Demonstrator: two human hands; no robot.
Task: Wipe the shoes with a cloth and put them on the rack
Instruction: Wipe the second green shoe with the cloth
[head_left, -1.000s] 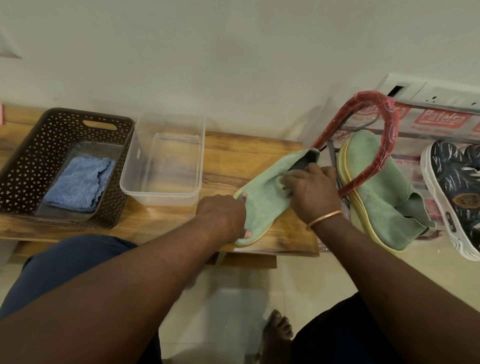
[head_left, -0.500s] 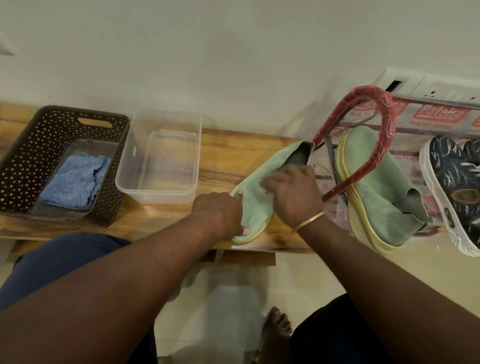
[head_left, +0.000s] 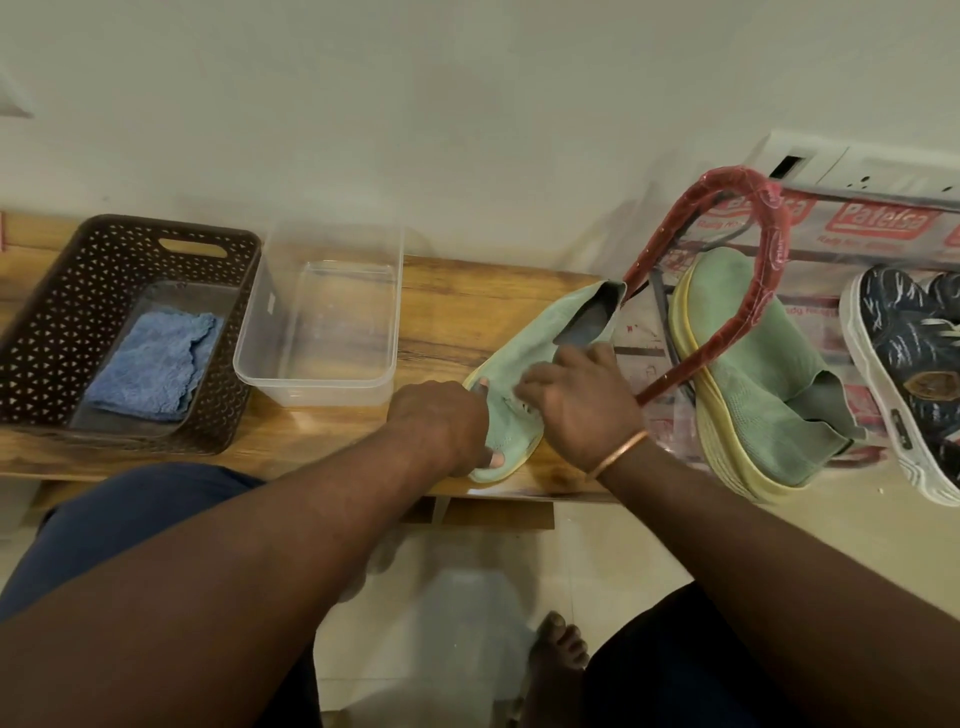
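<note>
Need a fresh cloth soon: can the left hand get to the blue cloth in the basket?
Probably yes, once the left hand releases the green shoe: the blue cloth lies uncovered in the open brown basket, nothing above it.

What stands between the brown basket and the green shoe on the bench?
A clear tub, next to the basket; then bare bench up to the shoe. The head view shows it.

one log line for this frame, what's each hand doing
left hand: grips shoe toe, on bench | right hand: on shoe upper, grip unclear | blue cloth: in basket | second shoe: on rack
</note>
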